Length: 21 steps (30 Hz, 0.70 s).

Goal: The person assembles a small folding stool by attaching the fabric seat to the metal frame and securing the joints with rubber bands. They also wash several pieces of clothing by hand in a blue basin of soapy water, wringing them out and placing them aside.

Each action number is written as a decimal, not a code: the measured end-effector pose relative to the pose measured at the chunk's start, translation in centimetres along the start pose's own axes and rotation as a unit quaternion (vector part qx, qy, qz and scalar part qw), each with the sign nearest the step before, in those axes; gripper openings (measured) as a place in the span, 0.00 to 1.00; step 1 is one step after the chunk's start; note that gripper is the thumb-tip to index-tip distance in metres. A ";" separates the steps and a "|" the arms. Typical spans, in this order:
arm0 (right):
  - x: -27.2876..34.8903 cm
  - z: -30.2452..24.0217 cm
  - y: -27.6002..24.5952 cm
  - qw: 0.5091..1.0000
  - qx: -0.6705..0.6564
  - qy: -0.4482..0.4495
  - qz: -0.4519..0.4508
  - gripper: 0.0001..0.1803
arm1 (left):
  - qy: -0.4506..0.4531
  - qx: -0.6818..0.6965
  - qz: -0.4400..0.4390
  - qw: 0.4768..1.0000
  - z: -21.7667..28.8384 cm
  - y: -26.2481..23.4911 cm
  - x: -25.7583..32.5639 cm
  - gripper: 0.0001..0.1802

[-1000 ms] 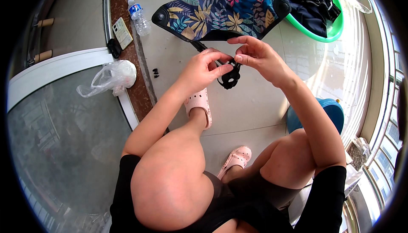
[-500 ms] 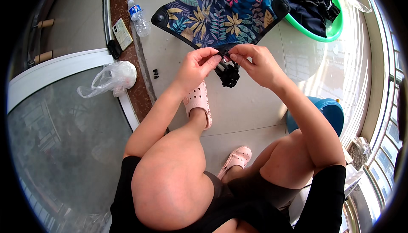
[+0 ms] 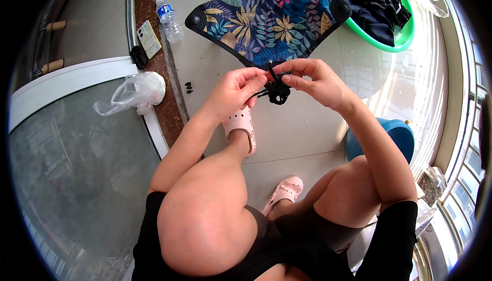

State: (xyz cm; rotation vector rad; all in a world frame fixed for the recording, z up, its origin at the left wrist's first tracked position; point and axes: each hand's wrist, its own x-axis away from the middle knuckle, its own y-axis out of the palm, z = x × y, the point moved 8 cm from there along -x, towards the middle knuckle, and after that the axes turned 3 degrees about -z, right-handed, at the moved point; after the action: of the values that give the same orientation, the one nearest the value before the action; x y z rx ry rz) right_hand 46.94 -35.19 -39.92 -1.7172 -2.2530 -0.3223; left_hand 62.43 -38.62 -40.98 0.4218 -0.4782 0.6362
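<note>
Just above the middle of the frame, the small black cord piece [image 3: 278, 90] hangs between the two hands, directly below the near point of the leaf-print fabric seat [image 3: 266, 22]. The left hand [image 3: 234, 92] pinches it from the left with thumb and forefinger closed, while the right hand [image 3: 313, 82] pinches its top from the right (both seem equally near, fingertips almost meeting). The cord's bulk dangles downward over the tiled floor [image 3: 302, 137], both wrists bent inward.
</note>
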 end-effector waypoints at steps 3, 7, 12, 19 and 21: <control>0.0 0.1 -0.1 0.999 -0.024 -0.014 0.017 0.13 | 0.012 0.002 -0.001 1.000 0.2 0.2 -0.1 0.10; -0.2 -0.7 -0.9 0.996 0.056 -0.034 0.067 0.10 | 0.047 -0.020 -0.021 0.998 0.7 0.2 -0.2 0.10; 0.2 -1.6 -1.1 0.992 0.102 -0.063 0.042 0.09 | 0.091 0.008 -0.002 0.996 1.2 -0.8 -0.2 0.09; 2.0 -0.9 1.5 0.978 0.090 0.044 -0.181 0.08 | -0.081 -0.029 -0.177 0.980 -0.3 1.2 2.0 0.11; 2.9 0.9 2.1 0.959 0.130 0.093 -0.233 0.09 | -0.144 -0.091 -0.219 0.961 -3.3 1.3 2.4 0.13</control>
State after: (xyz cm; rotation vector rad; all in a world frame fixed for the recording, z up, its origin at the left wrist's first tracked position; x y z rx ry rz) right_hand 48.12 -31.70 -39.69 -0.9737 -2.4074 -0.2556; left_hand 64.26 -34.86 -42.05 0.4287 -0.6886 0.0994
